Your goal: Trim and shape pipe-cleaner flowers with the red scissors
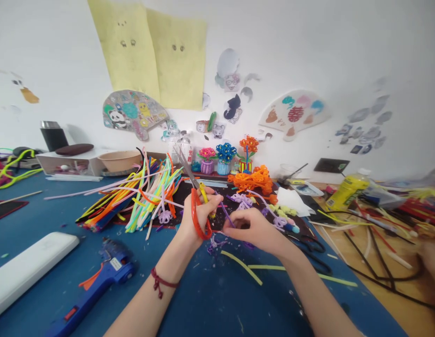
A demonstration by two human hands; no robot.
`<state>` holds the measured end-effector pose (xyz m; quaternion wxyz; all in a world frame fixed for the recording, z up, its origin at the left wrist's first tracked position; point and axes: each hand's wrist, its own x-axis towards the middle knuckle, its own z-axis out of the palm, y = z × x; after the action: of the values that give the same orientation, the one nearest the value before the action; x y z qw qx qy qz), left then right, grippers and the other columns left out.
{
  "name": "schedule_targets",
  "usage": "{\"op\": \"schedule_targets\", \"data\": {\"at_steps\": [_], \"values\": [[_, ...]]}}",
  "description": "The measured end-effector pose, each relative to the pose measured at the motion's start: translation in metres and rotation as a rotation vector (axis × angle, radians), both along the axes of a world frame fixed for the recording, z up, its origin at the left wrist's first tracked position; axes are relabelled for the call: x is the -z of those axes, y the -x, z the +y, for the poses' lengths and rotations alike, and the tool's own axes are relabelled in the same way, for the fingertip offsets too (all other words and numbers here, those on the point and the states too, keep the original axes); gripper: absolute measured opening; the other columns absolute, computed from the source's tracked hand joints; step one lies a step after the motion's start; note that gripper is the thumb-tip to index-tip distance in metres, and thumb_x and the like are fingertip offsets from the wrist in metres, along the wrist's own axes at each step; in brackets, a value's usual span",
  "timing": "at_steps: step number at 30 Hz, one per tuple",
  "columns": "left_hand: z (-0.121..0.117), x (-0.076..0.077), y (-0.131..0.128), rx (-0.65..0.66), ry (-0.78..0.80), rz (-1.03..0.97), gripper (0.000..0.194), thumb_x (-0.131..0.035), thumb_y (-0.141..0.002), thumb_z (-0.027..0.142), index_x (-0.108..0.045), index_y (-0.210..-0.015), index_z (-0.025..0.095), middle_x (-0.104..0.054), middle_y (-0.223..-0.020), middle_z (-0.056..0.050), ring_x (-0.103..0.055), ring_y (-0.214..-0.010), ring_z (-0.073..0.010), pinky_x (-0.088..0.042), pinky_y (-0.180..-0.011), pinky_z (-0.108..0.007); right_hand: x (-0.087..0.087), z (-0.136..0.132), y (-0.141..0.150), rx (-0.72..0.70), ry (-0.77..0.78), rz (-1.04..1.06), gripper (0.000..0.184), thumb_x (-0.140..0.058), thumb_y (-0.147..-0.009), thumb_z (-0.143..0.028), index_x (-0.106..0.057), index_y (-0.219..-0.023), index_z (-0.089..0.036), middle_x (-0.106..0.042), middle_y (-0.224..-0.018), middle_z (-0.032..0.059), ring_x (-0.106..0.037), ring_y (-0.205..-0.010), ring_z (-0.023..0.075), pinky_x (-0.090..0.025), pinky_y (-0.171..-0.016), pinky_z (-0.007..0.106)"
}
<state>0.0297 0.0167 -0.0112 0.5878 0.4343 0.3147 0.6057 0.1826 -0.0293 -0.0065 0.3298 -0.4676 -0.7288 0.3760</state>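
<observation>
My left hand (206,210) is closed around scissors (194,206) with red and yellow handles, their blades pointing up and to the left, slightly parted. Its fingertips also pinch a short purple pipe cleaner (225,211). The lower end of that piece is between the thumb and fingers of my right hand (256,229), which is closed in a pinch. Just behind my hands lie light purple pipe-cleaner flowers (242,201). Small dark purple curls (215,244) lie on the blue mat below. Two pale yellow strips (242,267) are nearer to me.
On the left are a bundle of coloured pipe cleaners (133,196), a blue glue gun (108,276) and a white box-shaped object (31,271). Orange flowers (252,180) and small flower pots (223,166) stand behind. Black scissors (314,252) and a yellow bottle (349,189) are at right.
</observation>
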Motion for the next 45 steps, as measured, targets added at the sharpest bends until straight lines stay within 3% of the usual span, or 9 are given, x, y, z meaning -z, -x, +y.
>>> {"op": "schedule_targets", "data": {"at_steps": [6, 11, 14, 18, 22, 28, 35, 40, 45], "values": [[-0.003, -0.001, -0.001, 0.006, 0.017, -0.016, 0.036, -0.079, -0.054, 0.025, -0.053, -0.078, 0.017, -0.054, -0.050, 0.008, -0.045, -0.043, -0.0064, -0.036, -0.047, -0.022, 0.003, 0.000, 0.007, 0.013, 0.023, 0.194, 0.027, -0.058, -0.086, -0.041, -0.067, -0.086, -0.016, -0.067, -0.075, 0.0028, -0.059, -0.067, 0.0148, -0.046, -0.063, 0.026], [-0.007, -0.001, -0.003, -0.003, 0.015, -0.020, 0.036, -0.079, -0.054, 0.025, -0.054, -0.078, 0.016, -0.055, -0.052, 0.007, -0.045, -0.043, -0.0061, -0.034, -0.046, -0.021, 0.010, 0.003, 0.010, 0.080, -0.011, 0.138, 0.028, -0.063, -0.081, -0.038, -0.062, -0.067, -0.014, -0.060, -0.059, -0.0001, -0.051, -0.053, 0.0111, -0.038, -0.051, 0.024], [-0.004, 0.000, -0.003, -0.017, 0.007, -0.027, 0.037, -0.079, -0.054, 0.025, -0.053, -0.079, 0.017, -0.054, -0.051, 0.008, -0.045, -0.043, -0.0059, -0.034, -0.047, -0.021, 0.013, 0.002, 0.011, 0.017, 0.068, 0.060, 0.025, -0.067, -0.079, -0.035, -0.065, -0.066, -0.014, -0.063, -0.060, 0.0008, -0.053, -0.055, 0.0119, -0.038, -0.052, 0.024], [-0.001, 0.001, 0.000, -0.028, -0.003, -0.030, 0.037, -0.078, -0.055, 0.024, -0.053, -0.081, 0.017, -0.052, -0.050, 0.009, -0.045, -0.043, -0.0055, -0.035, -0.047, -0.021, 0.013, 0.000, 0.010, -0.045, 0.095, 0.012, 0.022, -0.070, -0.076, -0.036, -0.072, -0.083, -0.015, -0.071, -0.077, 0.0037, -0.061, -0.068, 0.0161, -0.045, -0.063, 0.027], [-0.001, 0.000, 0.002, -0.033, -0.003, -0.032, 0.035, -0.078, -0.055, 0.024, -0.052, -0.079, 0.017, -0.053, -0.050, 0.008, -0.044, -0.042, -0.0054, -0.034, -0.045, -0.020, 0.005, 0.001, 0.004, -0.027, 0.078, 0.088, 0.030, -0.064, -0.081, -0.038, -0.067, -0.101, -0.016, -0.070, -0.085, 0.0043, -0.063, -0.074, 0.0166, -0.048, -0.068, 0.028], [0.001, 0.000, 0.003, -0.044, -0.014, -0.041, 0.034, -0.078, -0.055, 0.024, -0.053, -0.078, 0.017, -0.056, -0.052, 0.007, -0.046, -0.041, -0.0063, -0.034, -0.044, -0.021, -0.001, 0.000, -0.001, 0.015, 0.015, 0.119, 0.023, -0.061, -0.084, -0.036, -0.064, -0.075, -0.016, -0.065, -0.069, 0.0016, -0.059, -0.064, 0.0134, -0.044, -0.061, 0.025], [0.002, -0.002, 0.005, -0.093, -0.020, -0.063, 0.036, -0.079, -0.054, 0.023, -0.053, -0.078, 0.017, -0.053, -0.048, 0.008, -0.045, -0.041, -0.0059, -0.033, -0.044, -0.020, 0.003, 0.001, 0.000, -0.068, 0.015, -0.056, 0.021, -0.063, -0.082, -0.032, -0.062, -0.068, -0.016, -0.060, -0.063, -0.0019, -0.052, -0.059, 0.0111, -0.040, -0.057, 0.024], [0.001, -0.006, 0.008, -0.126, -0.013, -0.089, 0.037, -0.079, -0.053, 0.024, -0.053, -0.079, 0.017, -0.053, -0.049, 0.009, -0.043, -0.040, -0.0049, -0.033, -0.044, -0.020, -0.002, -0.001, -0.005, -0.153, -0.018, -0.138, 0.014, -0.064, -0.081, -0.030, -0.069, -0.084, -0.017, -0.070, -0.085, 0.0027, -0.061, -0.080, 0.0164, -0.046, -0.075, 0.028], [0.002, -0.006, 0.008, -0.152, -0.006, -0.110, 0.036, -0.080, -0.053, 0.023, -0.055, -0.078, 0.017, -0.051, -0.046, 0.010, -0.043, -0.039, -0.0051, -0.034, -0.043, -0.020, -0.004, -0.002, -0.003, -0.053, 0.002, 0.005, 0.023, -0.062, -0.083, -0.034, -0.067, -0.099, -0.019, -0.070, -0.099, 0.0050, -0.063, -0.087, 0.0186, -0.049, -0.078, 0.030]]}}
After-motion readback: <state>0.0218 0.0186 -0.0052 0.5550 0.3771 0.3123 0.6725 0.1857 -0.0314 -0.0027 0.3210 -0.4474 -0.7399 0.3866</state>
